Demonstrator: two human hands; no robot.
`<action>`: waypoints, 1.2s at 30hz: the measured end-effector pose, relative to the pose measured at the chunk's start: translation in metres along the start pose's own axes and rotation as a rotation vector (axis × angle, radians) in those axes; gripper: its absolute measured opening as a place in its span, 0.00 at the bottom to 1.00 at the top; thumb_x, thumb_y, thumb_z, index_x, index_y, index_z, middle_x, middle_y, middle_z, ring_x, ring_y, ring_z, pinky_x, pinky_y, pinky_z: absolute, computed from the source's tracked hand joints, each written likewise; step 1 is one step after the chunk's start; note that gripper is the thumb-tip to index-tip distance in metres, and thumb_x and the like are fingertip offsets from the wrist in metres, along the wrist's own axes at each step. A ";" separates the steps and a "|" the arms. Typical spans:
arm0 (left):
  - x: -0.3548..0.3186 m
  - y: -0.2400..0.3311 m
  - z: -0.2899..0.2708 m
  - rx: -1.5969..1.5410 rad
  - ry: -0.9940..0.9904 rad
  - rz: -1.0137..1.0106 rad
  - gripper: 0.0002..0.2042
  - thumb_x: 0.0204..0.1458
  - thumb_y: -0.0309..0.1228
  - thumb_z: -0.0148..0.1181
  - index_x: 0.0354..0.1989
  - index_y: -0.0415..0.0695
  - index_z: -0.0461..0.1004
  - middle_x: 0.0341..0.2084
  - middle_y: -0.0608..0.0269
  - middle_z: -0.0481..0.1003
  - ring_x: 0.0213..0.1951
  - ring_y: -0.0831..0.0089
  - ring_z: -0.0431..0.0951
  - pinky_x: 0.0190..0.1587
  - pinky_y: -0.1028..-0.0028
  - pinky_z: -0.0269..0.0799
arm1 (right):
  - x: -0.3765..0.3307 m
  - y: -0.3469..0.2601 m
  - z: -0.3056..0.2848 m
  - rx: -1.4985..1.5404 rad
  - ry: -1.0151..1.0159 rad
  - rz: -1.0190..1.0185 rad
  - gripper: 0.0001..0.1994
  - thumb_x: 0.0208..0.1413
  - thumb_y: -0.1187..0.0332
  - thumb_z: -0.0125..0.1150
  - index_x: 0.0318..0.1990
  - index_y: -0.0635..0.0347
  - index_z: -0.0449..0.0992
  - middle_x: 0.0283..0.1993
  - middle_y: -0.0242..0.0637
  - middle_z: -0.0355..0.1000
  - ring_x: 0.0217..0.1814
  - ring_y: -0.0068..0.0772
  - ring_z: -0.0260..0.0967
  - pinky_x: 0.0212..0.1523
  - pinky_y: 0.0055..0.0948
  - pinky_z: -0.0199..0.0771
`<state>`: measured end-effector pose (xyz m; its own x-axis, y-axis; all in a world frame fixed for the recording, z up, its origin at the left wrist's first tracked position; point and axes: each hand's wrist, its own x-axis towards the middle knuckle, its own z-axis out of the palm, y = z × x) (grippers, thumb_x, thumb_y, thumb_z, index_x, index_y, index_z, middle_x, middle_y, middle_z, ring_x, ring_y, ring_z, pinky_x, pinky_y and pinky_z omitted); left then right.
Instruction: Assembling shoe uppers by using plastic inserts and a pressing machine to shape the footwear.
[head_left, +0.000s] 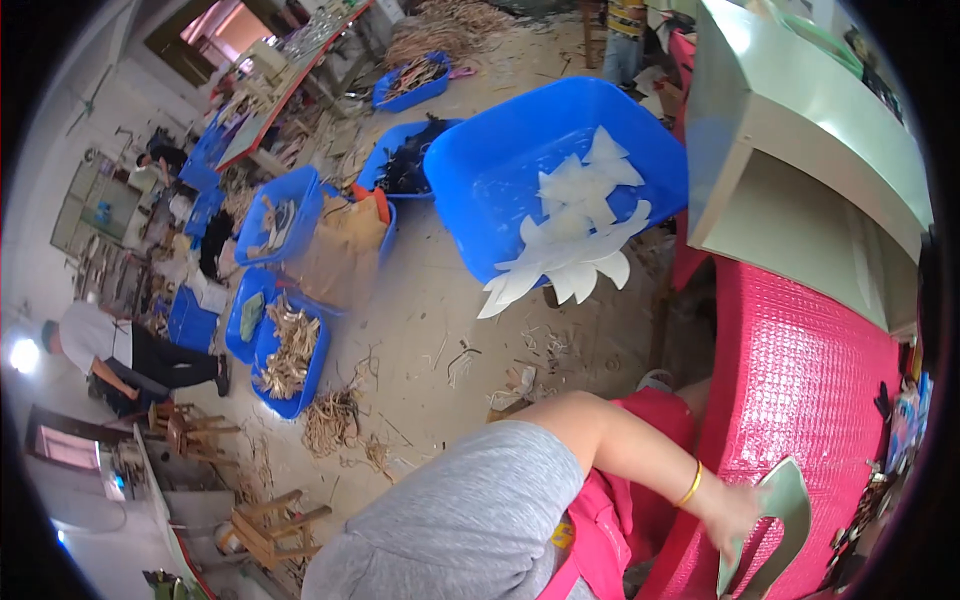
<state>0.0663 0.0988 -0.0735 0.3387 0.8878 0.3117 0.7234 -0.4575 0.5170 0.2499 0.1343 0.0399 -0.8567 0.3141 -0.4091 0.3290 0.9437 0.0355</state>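
Observation:
My left hand (732, 515) reaches across to the right from a grey sleeve, with a yellow bangle at the wrist. Its slightly blurred fingers are closed on one leg of a pale green U-shaped piece (793, 510), which looks like a shoe upper. That piece lies partly over a table covered in shiny pink quilted sheeting (800, 375). My right hand is out of the picture. A pink apron (610, 510) shows beneath my arm.
A pale green open-fronted cabinet (815, 120) stands on the table. Beside it is a blue tub (485, 190) with white cut pieces (575, 245) spilling over its rim. More blue tubs, scraps and a wooden stool (268, 530) fill the floor. A person (105, 345) bends at left.

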 end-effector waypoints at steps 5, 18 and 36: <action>0.021 0.029 0.025 0.238 -0.006 0.236 0.09 0.40 0.45 0.52 0.19 0.59 0.75 0.17 0.72 0.74 0.27 0.70 0.74 0.37 0.60 0.63 | -0.006 -0.002 -0.011 0.435 0.061 -0.097 0.09 0.52 0.70 0.49 0.34 0.67 0.71 0.24 0.41 0.66 0.28 0.27 0.64 0.44 0.27 0.65; -0.038 0.019 -0.044 -0.065 0.004 0.371 0.12 0.39 0.37 0.55 0.30 0.44 0.68 0.31 0.62 0.70 0.36 0.69 0.69 0.39 0.71 0.65 | -0.023 -0.036 -0.012 0.106 0.257 0.220 0.10 0.39 0.77 0.48 0.32 0.60 0.69 0.26 0.39 0.63 0.39 0.40 0.62 0.60 0.49 0.43; 0.093 0.004 -0.055 -0.091 -0.276 0.130 0.08 0.39 0.35 0.57 0.25 0.46 0.75 0.18 0.55 0.71 0.25 0.58 0.72 0.28 0.64 0.67 | -0.028 0.001 -0.003 0.653 0.697 0.529 0.22 0.38 0.67 0.63 0.43 0.60 0.65 0.44 0.39 0.62 0.48 0.41 0.61 0.51 0.35 0.59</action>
<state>0.0675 0.1769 0.0013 0.5843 0.7961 0.1578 0.6107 -0.5593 0.5606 0.2727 0.1267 0.0544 -0.5136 0.8483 0.1292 0.6932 0.4989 -0.5201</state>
